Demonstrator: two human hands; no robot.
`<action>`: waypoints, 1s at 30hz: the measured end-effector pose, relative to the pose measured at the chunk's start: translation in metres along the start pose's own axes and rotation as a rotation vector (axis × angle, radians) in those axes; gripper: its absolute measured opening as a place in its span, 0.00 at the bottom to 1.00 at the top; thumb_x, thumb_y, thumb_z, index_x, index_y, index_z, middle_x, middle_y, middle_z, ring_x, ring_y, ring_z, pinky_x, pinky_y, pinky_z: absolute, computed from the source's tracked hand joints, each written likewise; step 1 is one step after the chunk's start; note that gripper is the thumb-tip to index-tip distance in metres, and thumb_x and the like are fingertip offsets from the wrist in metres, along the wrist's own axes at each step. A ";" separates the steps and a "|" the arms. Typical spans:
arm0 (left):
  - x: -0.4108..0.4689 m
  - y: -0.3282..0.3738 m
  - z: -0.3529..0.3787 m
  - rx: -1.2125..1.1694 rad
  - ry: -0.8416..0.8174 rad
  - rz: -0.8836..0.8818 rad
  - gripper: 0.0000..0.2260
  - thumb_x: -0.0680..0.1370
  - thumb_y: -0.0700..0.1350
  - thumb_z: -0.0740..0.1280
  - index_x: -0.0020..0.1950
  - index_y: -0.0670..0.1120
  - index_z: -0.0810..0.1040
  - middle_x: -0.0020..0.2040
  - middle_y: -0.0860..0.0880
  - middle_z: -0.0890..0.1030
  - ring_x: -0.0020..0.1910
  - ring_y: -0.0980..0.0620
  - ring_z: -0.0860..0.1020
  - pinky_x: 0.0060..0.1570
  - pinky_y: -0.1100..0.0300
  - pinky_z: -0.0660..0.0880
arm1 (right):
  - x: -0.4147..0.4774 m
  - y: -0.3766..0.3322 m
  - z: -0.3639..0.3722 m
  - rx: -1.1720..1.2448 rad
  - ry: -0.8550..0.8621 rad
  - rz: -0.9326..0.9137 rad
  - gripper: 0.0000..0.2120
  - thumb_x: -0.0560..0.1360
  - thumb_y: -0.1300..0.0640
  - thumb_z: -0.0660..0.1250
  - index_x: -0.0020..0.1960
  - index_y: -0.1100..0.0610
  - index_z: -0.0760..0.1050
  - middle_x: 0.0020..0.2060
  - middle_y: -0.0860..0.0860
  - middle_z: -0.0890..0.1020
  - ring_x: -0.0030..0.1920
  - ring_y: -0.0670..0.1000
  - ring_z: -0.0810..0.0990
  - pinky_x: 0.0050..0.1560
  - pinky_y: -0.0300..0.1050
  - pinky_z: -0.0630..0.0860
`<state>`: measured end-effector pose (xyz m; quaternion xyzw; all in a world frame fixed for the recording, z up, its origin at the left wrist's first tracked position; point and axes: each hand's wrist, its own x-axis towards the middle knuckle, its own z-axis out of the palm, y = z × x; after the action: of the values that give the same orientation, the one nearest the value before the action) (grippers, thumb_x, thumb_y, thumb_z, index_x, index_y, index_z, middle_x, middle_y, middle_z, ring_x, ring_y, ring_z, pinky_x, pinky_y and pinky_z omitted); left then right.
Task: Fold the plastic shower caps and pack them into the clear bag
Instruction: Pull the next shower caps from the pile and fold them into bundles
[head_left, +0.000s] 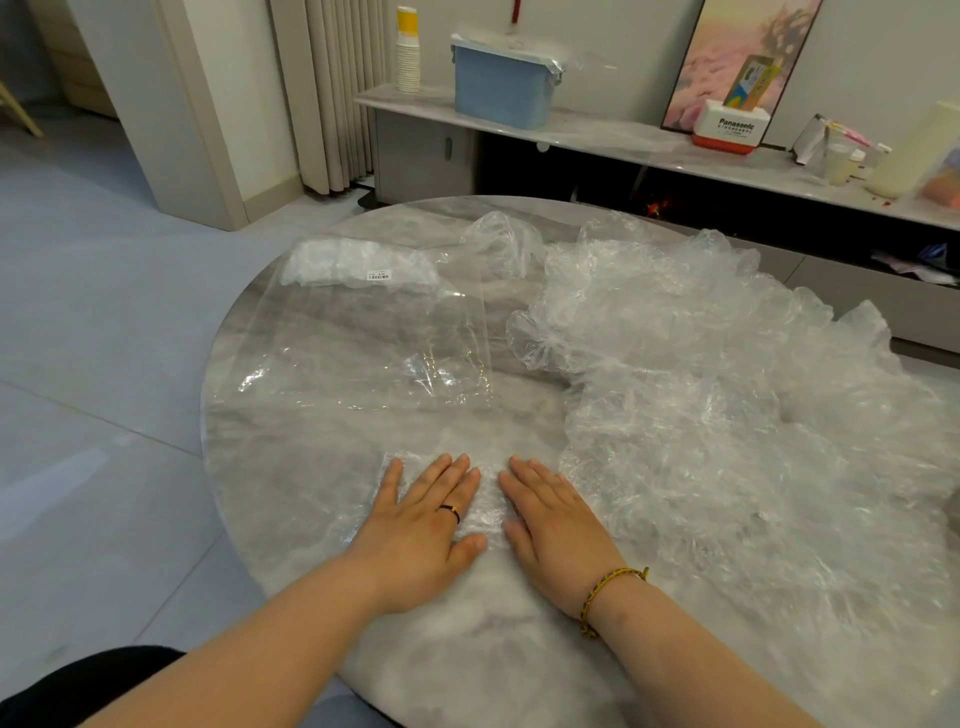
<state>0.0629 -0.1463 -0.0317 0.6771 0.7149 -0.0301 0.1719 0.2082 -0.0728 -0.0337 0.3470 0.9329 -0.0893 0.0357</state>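
Hands: left hand (422, 530) | right hand (556, 525) | flat (palms down) on shower cap (488, 499)

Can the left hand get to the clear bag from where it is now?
Probably yes. The left hand lies flat on a folded shower cap at the near table edge; the clear bag lies farther out on the same side, with only bare tabletop between. The loose cap pile sits to the right.

We note a grey marble-veined table (291, 467). Shower caps (727, 415) at right: clear, whitish where crumpled. Clear bag (363, 338), upper left of table, bears a white barcode label (378, 275). Left hand (421, 530) wears a black ring (451, 512); right hand (561, 530) a yellow-and-dark braided bracelet (605, 597). Top centre: pale blue bin (501, 93).
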 end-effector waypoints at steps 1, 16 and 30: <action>0.000 0.000 -0.003 -0.013 -0.003 -0.003 0.46 0.62 0.72 0.27 0.76 0.50 0.39 0.74 0.57 0.36 0.69 0.63 0.32 0.68 0.53 0.30 | -0.001 0.000 -0.002 0.067 0.023 -0.041 0.39 0.68 0.41 0.35 0.75 0.55 0.52 0.75 0.51 0.51 0.75 0.48 0.46 0.68 0.35 0.33; 0.027 0.010 -0.057 0.045 -0.188 -0.248 0.19 0.73 0.56 0.69 0.56 0.47 0.69 0.47 0.52 0.74 0.54 0.49 0.75 0.61 0.57 0.58 | -0.003 0.009 -0.036 0.313 0.214 0.078 0.18 0.79 0.63 0.55 0.67 0.54 0.68 0.60 0.48 0.76 0.64 0.46 0.66 0.56 0.29 0.59; -0.013 -0.014 -0.054 -1.086 0.129 -0.263 0.08 0.72 0.41 0.72 0.39 0.39 0.75 0.35 0.46 0.77 0.35 0.58 0.77 0.37 0.72 0.71 | -0.012 -0.003 -0.048 1.204 0.128 0.586 0.11 0.74 0.53 0.67 0.46 0.58 0.67 0.39 0.52 0.72 0.21 0.43 0.72 0.20 0.32 0.65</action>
<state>0.0385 -0.1446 0.0205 0.3970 0.7152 0.3626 0.4466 0.2146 -0.0736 0.0153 0.5499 0.5877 -0.5600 -0.1966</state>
